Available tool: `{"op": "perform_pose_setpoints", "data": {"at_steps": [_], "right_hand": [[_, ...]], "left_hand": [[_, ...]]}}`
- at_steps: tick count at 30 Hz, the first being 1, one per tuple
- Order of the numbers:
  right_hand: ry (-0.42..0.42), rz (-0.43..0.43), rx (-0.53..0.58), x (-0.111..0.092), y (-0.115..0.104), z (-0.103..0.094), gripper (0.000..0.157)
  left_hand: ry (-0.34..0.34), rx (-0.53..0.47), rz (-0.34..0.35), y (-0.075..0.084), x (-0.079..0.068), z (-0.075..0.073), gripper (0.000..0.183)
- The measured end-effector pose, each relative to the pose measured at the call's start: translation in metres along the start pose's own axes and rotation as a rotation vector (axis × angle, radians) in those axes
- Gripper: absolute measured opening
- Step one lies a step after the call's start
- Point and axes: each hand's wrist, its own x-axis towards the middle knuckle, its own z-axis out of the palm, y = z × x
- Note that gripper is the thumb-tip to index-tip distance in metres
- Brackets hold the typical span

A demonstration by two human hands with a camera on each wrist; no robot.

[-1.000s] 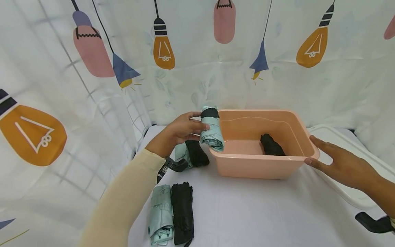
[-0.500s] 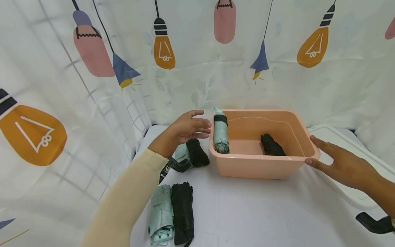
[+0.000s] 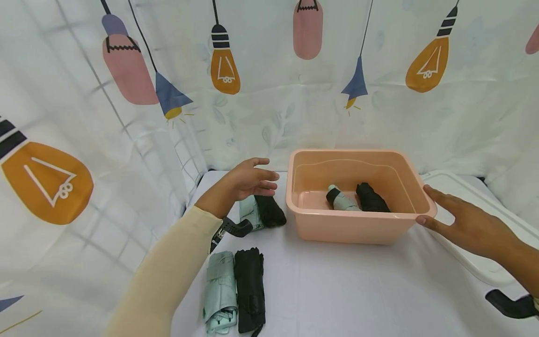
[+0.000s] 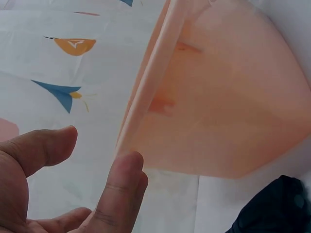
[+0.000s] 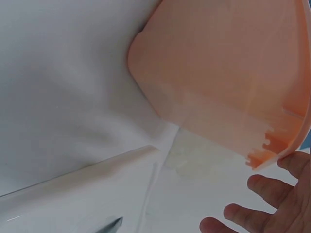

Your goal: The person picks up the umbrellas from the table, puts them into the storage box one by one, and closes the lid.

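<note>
My left hand (image 3: 248, 180) hovers just left of the peach plastic bin (image 3: 337, 229), fingers spread and holding nothing. In the left wrist view its fingertips come near the bin's rim. Inside the bin lie a mint folded umbrella (image 3: 344, 201) with a dark band and a black folded umbrella (image 3: 372, 199), side by side; the front wall hides their lower ends. My right hand (image 3: 467, 224) rests its straight fingers on the bin's right rim. Beneath the left hand, another mint umbrella (image 3: 249, 210) and a black umbrella (image 3: 270, 211) lie on the table, partly covered.
Nearer the front, a mint umbrella (image 3: 221, 295) and a black umbrella (image 3: 250, 290) lie parallel on the white-covered table (image 3: 337, 290). A white lid (image 3: 476, 262) lies right of the bin, under the right hand. Printed curtains (image 3: 261, 121) surround the back and left.
My left hand let go of the mint umbrella at the bin's left side and drew back slightly left. That umbrella toppled rightward into the bin, beside the black one. My right hand stayed put.
</note>
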Motion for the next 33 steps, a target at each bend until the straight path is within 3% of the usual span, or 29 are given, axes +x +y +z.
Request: {"op": "perform_pose_setpoints", "data": {"at_steps": [20,33], "right_hand": [[-0.005,0.001,0.005,0.0,0.0,-0.001,0.098],[-0.005,0.004,0.008,0.0,0.0,-0.001,0.098]], "left_hand": [[0.064,-0.026,-0.079,-0.034,0.001,-0.039,0.084],[0.116,0.02,-0.151,-0.062,0.006,-0.061,0.085]]}}
